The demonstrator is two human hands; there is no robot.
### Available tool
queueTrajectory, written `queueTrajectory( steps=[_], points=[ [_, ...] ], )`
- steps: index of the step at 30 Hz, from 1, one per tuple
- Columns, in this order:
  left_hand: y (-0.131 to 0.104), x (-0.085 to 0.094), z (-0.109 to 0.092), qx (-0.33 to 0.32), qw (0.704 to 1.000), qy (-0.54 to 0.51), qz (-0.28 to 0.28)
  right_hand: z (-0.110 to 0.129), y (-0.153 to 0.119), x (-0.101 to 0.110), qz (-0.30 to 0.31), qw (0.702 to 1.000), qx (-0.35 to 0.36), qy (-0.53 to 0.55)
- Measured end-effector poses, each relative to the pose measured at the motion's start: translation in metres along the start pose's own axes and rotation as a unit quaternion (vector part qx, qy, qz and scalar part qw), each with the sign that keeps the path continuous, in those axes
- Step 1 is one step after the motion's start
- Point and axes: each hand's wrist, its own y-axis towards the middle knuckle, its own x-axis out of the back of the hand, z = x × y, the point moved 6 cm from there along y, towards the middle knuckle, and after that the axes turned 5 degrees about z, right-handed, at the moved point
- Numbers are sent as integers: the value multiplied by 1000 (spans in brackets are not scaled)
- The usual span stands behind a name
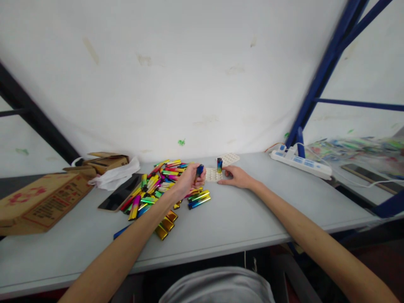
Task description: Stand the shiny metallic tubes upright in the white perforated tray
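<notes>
My left hand (191, 180) is wrapped round a blue lighter (199, 170), held upright over the right side of a heap of shiny lighters (154, 189). A white tray with rows of small holes (213, 175) lies at the middle of the table. One blue-and-yellow lighter (219, 165) stands upright on it. My right hand (236, 176) rests at the tray's right edge, thumb and forefinger apart, close beside the standing lighter. Whether a fingertip touches that lighter I cannot tell.
Behind lies a second holed white tray (230, 158). To the left are a cardboard box (44, 202), a white plastic bag (116, 174) and a dark flat panel (120, 194). A power strip (301, 163) with plugs and cables sits at the right, by a blue metal frame (326, 71).
</notes>
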Motion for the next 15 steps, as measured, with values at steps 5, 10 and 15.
queueTrajectory(
  steps=[5,10,15],
  points=[
    [8,0,4,-9,1000,13,-4,0,0,-1,-5,1000,3,-1],
    [23,-3,-5,-112,985,130,-10,1,0,0,-12,1000,1,1],
    [46,-1,-22,-229,912,337,-55,0,2,-2,-12,1000,9,5]
  ],
)
